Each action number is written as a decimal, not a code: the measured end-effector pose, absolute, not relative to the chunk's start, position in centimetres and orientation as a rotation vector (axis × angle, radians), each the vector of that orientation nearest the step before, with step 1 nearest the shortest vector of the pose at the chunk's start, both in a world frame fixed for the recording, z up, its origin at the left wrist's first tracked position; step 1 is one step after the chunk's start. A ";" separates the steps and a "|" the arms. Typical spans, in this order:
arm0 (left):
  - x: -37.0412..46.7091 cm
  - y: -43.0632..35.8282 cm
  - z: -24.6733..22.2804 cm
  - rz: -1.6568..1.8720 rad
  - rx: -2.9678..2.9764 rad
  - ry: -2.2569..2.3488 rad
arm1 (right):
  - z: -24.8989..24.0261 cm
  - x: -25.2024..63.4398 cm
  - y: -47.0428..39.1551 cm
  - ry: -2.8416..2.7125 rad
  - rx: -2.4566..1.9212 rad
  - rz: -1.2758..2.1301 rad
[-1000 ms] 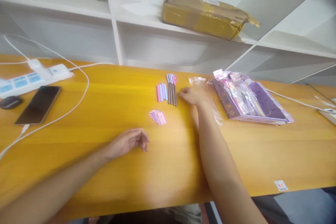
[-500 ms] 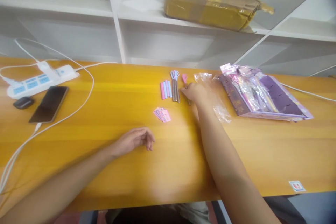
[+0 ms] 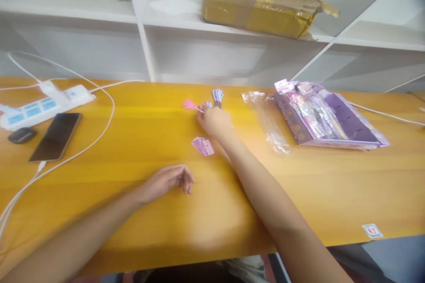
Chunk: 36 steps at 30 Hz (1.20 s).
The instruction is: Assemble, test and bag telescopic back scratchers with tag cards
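- Pink-headed, slim-shafted tool (image 3: 190,104): over the orange wooden table (image 3: 149,132), head pointing left.
- Left hand (image 3: 171,180): loosely curled, nothing visible in it.
- Fanned pink-and-purple cards (image 3: 203,146): flat on the table.
- Right hand (image 3: 215,121): nearly closed, pinching the tool's shaft.

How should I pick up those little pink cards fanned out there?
Come from the near side with the left hand, pinching the cards by the fan's two outer edges. They lie flat and overlapping on the table, so squeezing inward should gather them. The right hand holds a pink-headed tool.
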<state>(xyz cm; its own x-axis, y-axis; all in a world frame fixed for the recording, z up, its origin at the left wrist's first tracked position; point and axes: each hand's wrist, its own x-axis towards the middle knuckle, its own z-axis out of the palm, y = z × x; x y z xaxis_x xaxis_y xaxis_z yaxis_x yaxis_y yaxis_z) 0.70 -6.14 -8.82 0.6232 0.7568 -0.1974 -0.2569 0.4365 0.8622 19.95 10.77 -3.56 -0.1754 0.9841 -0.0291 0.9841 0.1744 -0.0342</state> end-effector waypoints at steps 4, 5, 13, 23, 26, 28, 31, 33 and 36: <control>0.7 -6.2 -8.8 0.687 0.912 0.626 | -4.2 19.7 10.5 2.483 2.018 -0.103; 0.7 -6.2 -8.7 0.688 0.910 0.624 | -4.4 19.7 10.5 2.481 2.050 -0.113; 0.6 -6.2 -8.8 0.777 0.879 0.615 | -2.7 17.8 8.2 2.534 2.016 -0.224; 1.0 -5.5 -8.1 1.096 0.675 0.820 | -1.1 20.6 -2.1 2.956 1.675 -1.258; 0.9 -5.7 -8.3 1.036 0.712 0.834 | -2.6 23.0 -2.1 2.837 1.983 -1.850; 0.9 -5.9 -8.4 0.999 0.760 0.835 | -3.8 24.4 -1.3 2.594 2.135 -2.367; 0.9 -6.3 -8.4 0.894 0.873 0.858 | -6.0 25.3 -0.3 2.296 2.244 -2.922; 0.9 -6.6 -8.2 0.845 0.944 0.895 | -7.4 25.2 -0.1 2.219 2.302 -3.085; 0.7 -6.9 -7.7 0.825 1.030 0.968 | -8.6 24.6 -0.4 2.044 2.159 -3.273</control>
